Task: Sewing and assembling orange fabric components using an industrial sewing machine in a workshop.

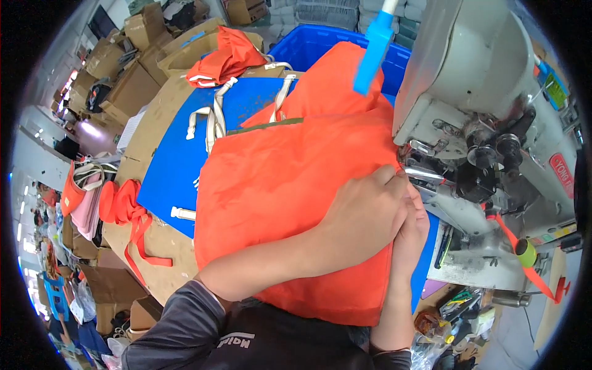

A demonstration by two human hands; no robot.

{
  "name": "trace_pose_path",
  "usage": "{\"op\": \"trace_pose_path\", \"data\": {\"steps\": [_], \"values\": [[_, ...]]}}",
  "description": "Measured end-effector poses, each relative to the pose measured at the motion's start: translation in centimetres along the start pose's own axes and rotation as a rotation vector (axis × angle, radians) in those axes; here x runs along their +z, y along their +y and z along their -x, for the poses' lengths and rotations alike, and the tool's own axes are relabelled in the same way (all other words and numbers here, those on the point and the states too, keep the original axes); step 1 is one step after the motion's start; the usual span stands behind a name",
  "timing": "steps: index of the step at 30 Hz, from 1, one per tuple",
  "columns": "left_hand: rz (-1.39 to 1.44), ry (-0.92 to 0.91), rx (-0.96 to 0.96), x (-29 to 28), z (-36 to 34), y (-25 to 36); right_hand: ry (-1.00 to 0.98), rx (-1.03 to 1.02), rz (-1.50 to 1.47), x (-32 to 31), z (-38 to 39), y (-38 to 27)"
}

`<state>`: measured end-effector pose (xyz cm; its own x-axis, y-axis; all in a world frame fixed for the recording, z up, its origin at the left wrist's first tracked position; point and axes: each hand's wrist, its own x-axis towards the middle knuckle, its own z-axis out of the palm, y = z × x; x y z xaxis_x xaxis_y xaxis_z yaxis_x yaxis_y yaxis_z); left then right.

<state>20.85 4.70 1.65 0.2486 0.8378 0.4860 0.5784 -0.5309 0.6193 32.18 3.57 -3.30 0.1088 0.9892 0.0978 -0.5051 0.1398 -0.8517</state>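
Observation:
A large orange fabric piece (pixel 265 191) lies spread before me, with a dark green strip along part of its far edge. My left forearm crosses over it, and my left hand (pixel 368 206) is closed on the fabric's right edge, beside the metal parts of a grey sewing machine (pixel 431 123). Just below and to its right, my right hand (pixel 412 231) is closed at the same edge. The two hands touch, and their fingertips partly hide each other. White straps (pixel 216 120) with buckles lie beyond the fabric on a blue sheet (pixel 169 166).
A blue bin (pixel 308 40) stands behind the fabric. A blue-tipped rod (pixel 373 55) hangs above. An orange bundle (pixel 228 58) and a coiled orange strap (pixel 126 203) rest on the cardboard-topped table (pixel 139 148). Several cardboard boxes (pixel 135 80) are piled at left.

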Motion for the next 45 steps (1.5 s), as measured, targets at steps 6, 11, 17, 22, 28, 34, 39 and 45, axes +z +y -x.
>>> {"op": "trace_pose_path", "data": {"steps": [6,11,17,22,28,34,39,45], "values": [[-0.226,-0.032,0.007,-2.9,4.8,-0.9,0.027,0.043,0.100,0.3,0.3,-1.2],[-0.685,-0.074,-0.336,-4.4,12.5,-9.2,-0.106,0.072,0.298,-1.4,2.9,-1.5],[-0.484,-0.224,-0.020,-5.6,8.6,-15.3,-0.054,0.011,0.324,-0.7,5.2,-0.8],[-0.172,-0.027,-0.094,-5.3,6.0,-3.8,-0.025,0.054,0.279,-0.4,6.8,-0.2],[0.141,-0.178,-0.253,-1.6,5.6,2.1,-0.024,0.036,0.293,0.0,7.7,-0.5],[0.075,-0.165,-0.255,-3.5,6.1,2.6,-0.046,0.022,0.274,-0.6,8.0,-0.2],[0.218,-0.145,-0.242,-3.7,6.6,1.8,-0.042,-0.004,0.282,-0.7,8.1,-0.2],[0.844,-0.186,-0.571,-4.1,6.8,0.8,-0.041,-0.012,0.274,-0.3,8.3,-0.7]]}}
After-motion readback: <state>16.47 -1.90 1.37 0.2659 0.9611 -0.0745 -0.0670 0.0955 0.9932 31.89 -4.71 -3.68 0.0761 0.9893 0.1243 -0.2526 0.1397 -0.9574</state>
